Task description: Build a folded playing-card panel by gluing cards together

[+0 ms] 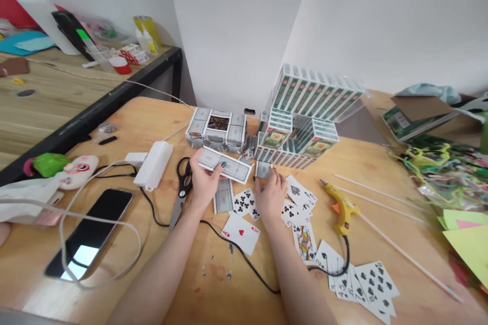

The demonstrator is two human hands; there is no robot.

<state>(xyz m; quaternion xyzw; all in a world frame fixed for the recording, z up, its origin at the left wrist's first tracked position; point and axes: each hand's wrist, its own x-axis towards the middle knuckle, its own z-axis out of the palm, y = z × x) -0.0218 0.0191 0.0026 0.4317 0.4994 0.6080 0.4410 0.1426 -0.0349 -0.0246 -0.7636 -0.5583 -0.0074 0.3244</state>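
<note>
My left hand (206, 179) grips a long strip of grey-backed playing cards (233, 166), its thumb on top. Close by, my right hand (271, 193) is curled with its fingertips at a small grey-backed card piece (263, 168). Just beyond the left hand stands a box-like build (217, 129) made of cards, with a dark opening in its top. Below the strip lies a folded card (223, 196). Face-up cards lie around my wrists, among them an ace of hearts (241, 233) and a queen (304, 241). Black-handled scissors (184, 183) rest beside my left forearm.
Several stacked card boxes (297, 137) stand behind my right hand. A yellow glue gun (341, 208) lies to the right, its black cord crossing the table. White glue sticks (412, 258), fanned spade cards (362, 284), a phone (91, 231) and a white power adapter (153, 165) surround the work area.
</note>
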